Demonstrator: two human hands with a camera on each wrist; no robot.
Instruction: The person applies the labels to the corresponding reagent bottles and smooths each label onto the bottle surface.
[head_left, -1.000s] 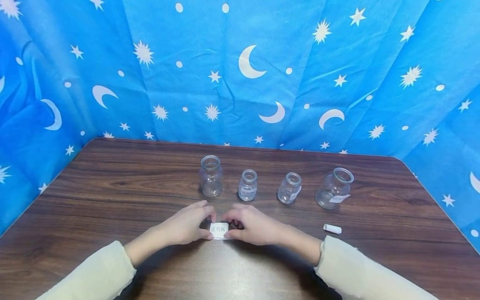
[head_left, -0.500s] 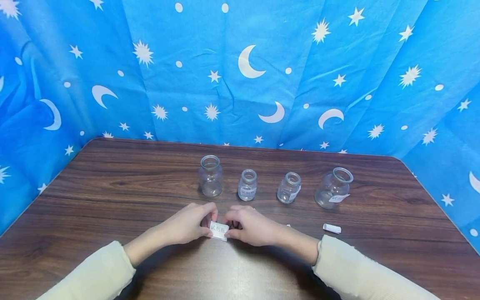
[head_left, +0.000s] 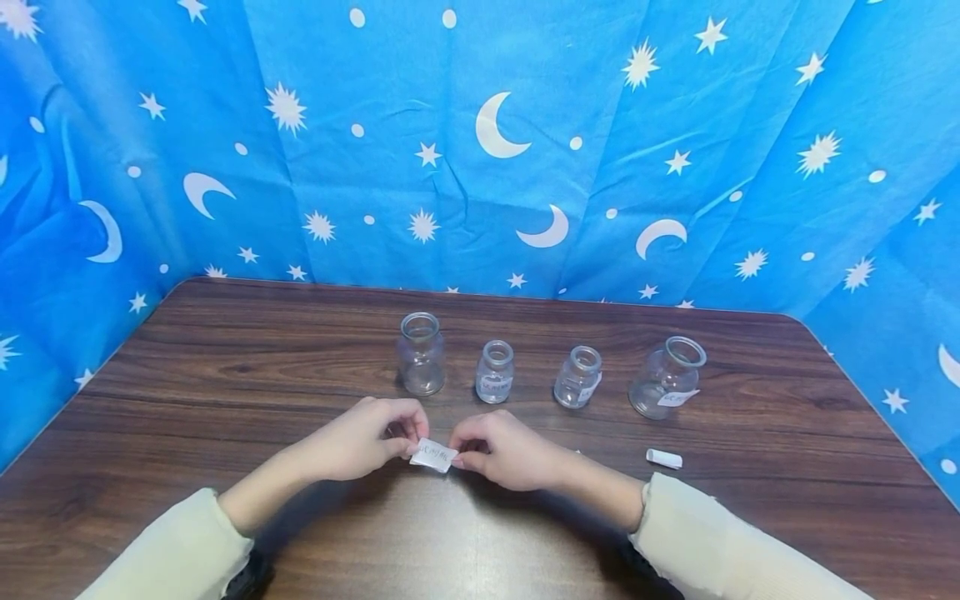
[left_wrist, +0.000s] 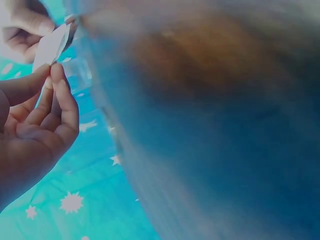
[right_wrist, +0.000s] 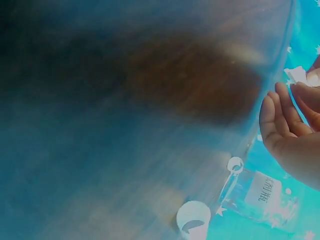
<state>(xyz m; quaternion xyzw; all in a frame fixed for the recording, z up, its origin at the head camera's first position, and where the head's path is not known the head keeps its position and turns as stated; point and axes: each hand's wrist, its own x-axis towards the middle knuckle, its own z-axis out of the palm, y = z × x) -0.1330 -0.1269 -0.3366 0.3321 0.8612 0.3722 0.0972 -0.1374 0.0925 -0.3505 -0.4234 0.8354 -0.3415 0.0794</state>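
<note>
Between my two hands in the head view is a small white paper label (head_left: 433,455) with printed characters, tilted a little. Finger and thumb of my left hand (head_left: 352,439) pinch its left edge. At the opposite edge my right hand (head_left: 510,450) pinches a corner. The left wrist view shows the label (left_wrist: 51,47) nearly edge-on, with a second layer along its side, above my left fingertips. In the right wrist view the label (right_wrist: 297,75) sits at the fingertips of my right hand (right_wrist: 295,135).
Beyond my hands stand an unlabelled glass jar (head_left: 422,367), two small labelled jars, one (head_left: 495,387) nearer the middle and one (head_left: 573,387) further right, and a larger labelled jar (head_left: 652,392). A curled white paper piece (head_left: 664,457) lies on the wooden table (head_left: 225,350).
The label has been lifted and tilted, shifting slightly left. My left hand has moved a little left and turned; my right hand has stayed almost in place. The jars have not moved.
</note>
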